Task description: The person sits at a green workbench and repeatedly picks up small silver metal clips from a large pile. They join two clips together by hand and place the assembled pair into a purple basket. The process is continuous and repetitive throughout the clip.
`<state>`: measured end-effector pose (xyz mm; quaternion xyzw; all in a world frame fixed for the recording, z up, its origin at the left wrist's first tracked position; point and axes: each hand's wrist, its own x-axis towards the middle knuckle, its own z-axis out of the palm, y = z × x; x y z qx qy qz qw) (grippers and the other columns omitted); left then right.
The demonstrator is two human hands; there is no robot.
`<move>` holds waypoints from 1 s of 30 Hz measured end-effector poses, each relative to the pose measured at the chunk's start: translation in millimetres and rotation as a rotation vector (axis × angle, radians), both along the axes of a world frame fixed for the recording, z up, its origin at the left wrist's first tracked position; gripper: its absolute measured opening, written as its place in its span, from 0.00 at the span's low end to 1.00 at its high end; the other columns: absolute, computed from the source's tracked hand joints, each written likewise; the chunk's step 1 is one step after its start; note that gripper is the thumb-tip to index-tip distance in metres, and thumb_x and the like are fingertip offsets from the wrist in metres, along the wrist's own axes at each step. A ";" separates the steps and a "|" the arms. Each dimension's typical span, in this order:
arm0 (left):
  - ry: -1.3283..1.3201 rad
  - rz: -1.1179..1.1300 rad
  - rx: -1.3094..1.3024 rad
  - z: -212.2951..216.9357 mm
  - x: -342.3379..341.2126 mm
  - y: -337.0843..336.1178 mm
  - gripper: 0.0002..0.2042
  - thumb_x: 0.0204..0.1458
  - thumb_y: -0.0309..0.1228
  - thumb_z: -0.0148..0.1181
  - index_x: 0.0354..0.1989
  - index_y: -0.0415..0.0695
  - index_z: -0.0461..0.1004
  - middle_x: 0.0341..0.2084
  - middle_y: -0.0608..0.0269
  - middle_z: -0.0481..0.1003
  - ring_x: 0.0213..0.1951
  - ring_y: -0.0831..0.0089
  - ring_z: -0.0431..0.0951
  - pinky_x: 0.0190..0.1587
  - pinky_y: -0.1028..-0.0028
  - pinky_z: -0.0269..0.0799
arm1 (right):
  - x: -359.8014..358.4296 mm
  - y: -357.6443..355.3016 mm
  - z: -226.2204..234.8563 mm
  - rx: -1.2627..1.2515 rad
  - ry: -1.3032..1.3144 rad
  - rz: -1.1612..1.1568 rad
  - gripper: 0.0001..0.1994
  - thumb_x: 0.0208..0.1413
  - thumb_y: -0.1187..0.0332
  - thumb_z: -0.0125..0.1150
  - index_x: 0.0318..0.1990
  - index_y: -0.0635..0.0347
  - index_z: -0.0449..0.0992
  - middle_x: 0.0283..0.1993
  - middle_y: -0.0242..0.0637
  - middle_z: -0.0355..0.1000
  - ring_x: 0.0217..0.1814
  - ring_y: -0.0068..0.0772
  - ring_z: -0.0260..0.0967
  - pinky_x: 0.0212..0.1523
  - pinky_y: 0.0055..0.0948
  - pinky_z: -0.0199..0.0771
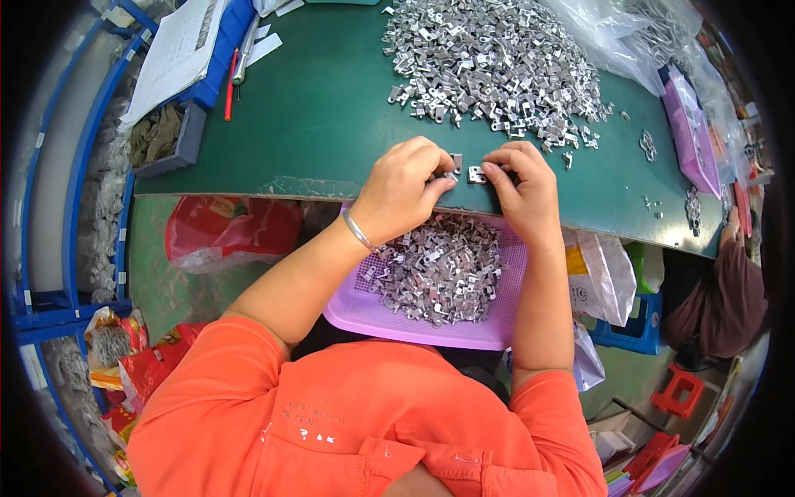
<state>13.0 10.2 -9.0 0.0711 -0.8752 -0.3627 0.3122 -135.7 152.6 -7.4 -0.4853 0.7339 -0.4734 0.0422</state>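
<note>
My left hand, with a silver bangle at the wrist, pinches a small metal piece between thumb and fingertips above the table's near edge. Right beside those fingertips is a small bent metal bracket; whether they touch it I cannot tell. My right hand grips another small metal bracket with a hole in it. A short gap separates the two hands. Below them, a purple plastic basket at my lap holds many similar metal pieces.
A big heap of metal brackets covers the far part of the green table. At the left lie a red pen and a grey bin with gloves. A purple tray and another person's sleeve are at the right.
</note>
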 end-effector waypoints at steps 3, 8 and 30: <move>-0.017 -0.235 0.195 4.9 12.7 -6.0 0.03 0.51 0.21 0.63 0.33 0.39 0.77 0.32 0.64 0.76 0.28 0.76 0.74 0.30 0.77 0.69 | -1.6 8.4 0.4 -0.062 -0.150 -0.025 0.05 0.52 0.82 0.62 0.36 0.66 0.77 0.39 0.36 0.72 0.37 0.25 0.70 0.38 0.22 0.70; 0.021 -0.139 0.124 8.7 9.8 -4.3 0.07 0.51 0.22 0.62 0.38 0.39 0.78 0.38 0.60 0.76 0.32 0.72 0.75 0.35 0.74 0.71 | -6.4 23.0 -1.6 -0.183 -0.312 0.191 0.10 0.51 0.82 0.62 0.40 0.63 0.79 0.44 0.36 0.71 0.42 0.27 0.70 0.41 0.22 0.70; 0.110 0.179 0.096 14.0 17.4 -1.6 0.15 0.47 0.19 0.62 0.45 0.40 0.74 0.40 0.61 0.71 0.28 0.76 0.69 0.30 0.76 0.67 | -9.4 -82.4 2.2 -0.028 0.499 0.220 0.19 0.52 0.70 0.64 0.53 0.57 0.75 0.59 0.41 0.70 0.62 0.49 0.65 0.61 0.43 0.66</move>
